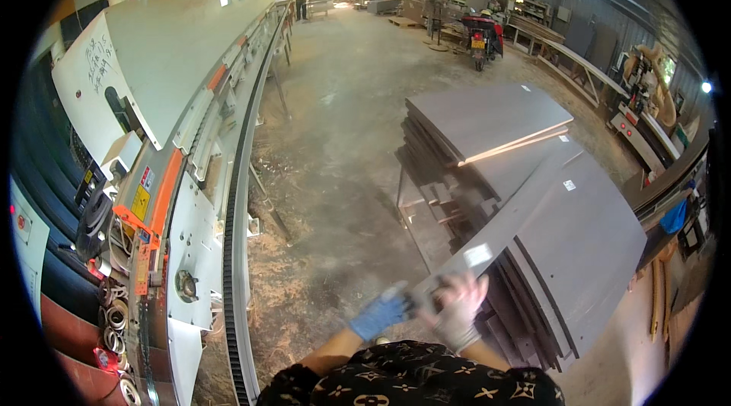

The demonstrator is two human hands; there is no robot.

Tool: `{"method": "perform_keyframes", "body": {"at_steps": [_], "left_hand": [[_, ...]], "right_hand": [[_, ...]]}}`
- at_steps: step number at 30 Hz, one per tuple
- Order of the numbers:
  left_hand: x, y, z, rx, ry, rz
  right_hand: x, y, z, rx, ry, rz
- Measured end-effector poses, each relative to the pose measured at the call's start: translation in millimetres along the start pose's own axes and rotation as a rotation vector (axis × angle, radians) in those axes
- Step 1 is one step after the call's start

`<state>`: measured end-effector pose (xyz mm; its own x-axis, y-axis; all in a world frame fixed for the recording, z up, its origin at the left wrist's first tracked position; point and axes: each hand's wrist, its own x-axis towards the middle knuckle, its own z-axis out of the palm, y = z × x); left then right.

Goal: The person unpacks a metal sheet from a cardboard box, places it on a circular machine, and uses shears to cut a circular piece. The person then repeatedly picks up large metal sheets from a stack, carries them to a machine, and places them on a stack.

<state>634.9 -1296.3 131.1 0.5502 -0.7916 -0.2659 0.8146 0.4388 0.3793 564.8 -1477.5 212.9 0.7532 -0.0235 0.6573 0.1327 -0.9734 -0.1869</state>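
A long narrow grey board (502,227) with a white label reaches from my hands toward the far right, slanting over the stacked panels. My left hand (379,315), in a blue glove, has its fingers closed at the near end of this board. Against the same end is my right hand (459,313), in a pale glove with bare fingertips; motion smears its fingers, so their grip is unclear. Right beside the board lies a stack of wide grey panels (586,231), its top panel bearing a small white label.
Farther back stands another stack of grey panels (487,116), its top sheet slightly raised. A long white and orange edge-banding machine (194,94) with a track runs along the left. A motorcycle (480,42), a bench (567,63) and a distant person (301,1) are beyond.
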Motion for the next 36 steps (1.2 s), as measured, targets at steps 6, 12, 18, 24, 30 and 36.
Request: {"method": "perform_keyframes", "body": {"at_steps": [6,12,18,24,30,36], "left_hand": [[-50.2,6.4,19.4,0.447,0.076,-0.028],[-184.9,47.7,-49.3,1.064,0.154,0.250],[-322.9,33.9,-34.4,1.083,1.256,0.759],[-381.3,15.9,-5.1,1.963,1.685,0.263],[-477.8,-13.3,-61.6,1.673,1.863,0.339],[-590.8,-45.7,-97.2,1.446,2.158,0.224]], "right_hand": [[-50.8,-7.1,10.1,0.554,0.285,0.513],[-7.3,10.5,34.1,1.718,-0.078,1.081],[-3.2,-116.6,91.3,1.900,-0.681,1.090],[-29.7,-298.9,114.4,2.013,-1.247,0.879],[-51.1,-395.2,103.3,1.761,-1.899,0.561],[-65.1,-351.6,133.2,1.470,-1.838,0.565]]}}
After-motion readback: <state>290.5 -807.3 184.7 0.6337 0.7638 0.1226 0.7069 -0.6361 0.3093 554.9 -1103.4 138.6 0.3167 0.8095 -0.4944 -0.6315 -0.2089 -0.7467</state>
